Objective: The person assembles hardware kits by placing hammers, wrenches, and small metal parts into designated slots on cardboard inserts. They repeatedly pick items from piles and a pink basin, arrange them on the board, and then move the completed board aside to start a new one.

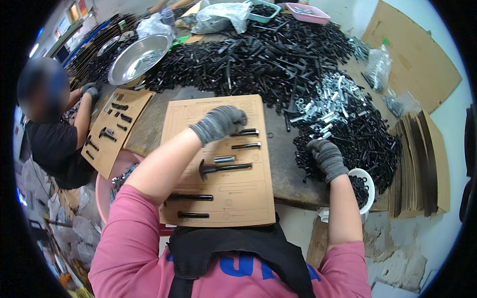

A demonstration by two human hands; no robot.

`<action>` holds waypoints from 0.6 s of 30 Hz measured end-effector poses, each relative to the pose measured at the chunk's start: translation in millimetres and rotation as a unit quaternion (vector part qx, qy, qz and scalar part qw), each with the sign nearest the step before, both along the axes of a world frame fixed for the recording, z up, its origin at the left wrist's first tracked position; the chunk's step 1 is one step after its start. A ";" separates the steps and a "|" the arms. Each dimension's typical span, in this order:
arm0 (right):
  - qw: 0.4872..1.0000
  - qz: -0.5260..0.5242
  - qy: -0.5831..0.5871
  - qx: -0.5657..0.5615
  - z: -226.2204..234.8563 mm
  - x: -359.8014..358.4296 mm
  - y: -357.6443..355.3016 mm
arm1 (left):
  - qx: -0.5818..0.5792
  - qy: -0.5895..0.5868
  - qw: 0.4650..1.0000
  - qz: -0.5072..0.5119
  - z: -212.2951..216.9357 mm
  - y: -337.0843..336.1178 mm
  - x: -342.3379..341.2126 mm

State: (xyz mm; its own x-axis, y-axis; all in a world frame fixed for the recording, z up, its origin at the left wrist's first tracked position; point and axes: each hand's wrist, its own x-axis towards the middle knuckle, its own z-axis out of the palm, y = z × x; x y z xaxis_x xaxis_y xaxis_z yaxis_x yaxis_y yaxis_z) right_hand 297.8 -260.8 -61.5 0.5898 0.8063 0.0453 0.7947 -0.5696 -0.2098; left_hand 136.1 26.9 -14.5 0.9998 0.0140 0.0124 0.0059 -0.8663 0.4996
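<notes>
My left hand (218, 125), in a grey glove, is curled closed above the upper part of a printed cardboard sheet (198, 149); whatever its fingers hold is hidden. Just below it on the sheet lie black bolts with silver ends (246, 146), a silver sleeve (224, 159) and a black T-shaped part (226, 168). Lower down rest a long black bolt (191, 197) and a shorter black bolt (194, 215). My right hand (328, 160), gloved likewise, reaches into the heap with bent fingers, close beside the silver sleeves (330, 107). Its grip cannot be made out.
Black metal parts (238, 59) cover the table's far side. A white tub of black rings (365, 186) stands by my right forearm, near stacked cardboard (412, 164). At left, a co-worker (54, 134) handles another sheet (119, 119); a steel bowl (121, 69) sits beyond.
</notes>
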 end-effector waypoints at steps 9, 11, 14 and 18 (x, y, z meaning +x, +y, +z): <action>0.985 0.022 0.111 0.127 22.9 -25.4 67.4 | 0.068 0.025 0.997 -0.012 -40.9 56.9 -66.0; 0.981 0.069 0.127 0.128 29.0 -40.3 97.3 | 0.002 0.019 0.999 0.029 -52.8 63.1 -67.6; 0.970 0.136 0.163 0.117 30.1 -67.8 142.5 | -0.068 0.029 0.991 0.113 -65.8 70.6 -68.1; 0.981 0.193 0.016 -0.016 23.7 -105.1 204.9 | -0.017 0.019 0.984 0.174 -40.5 56.2 -67.4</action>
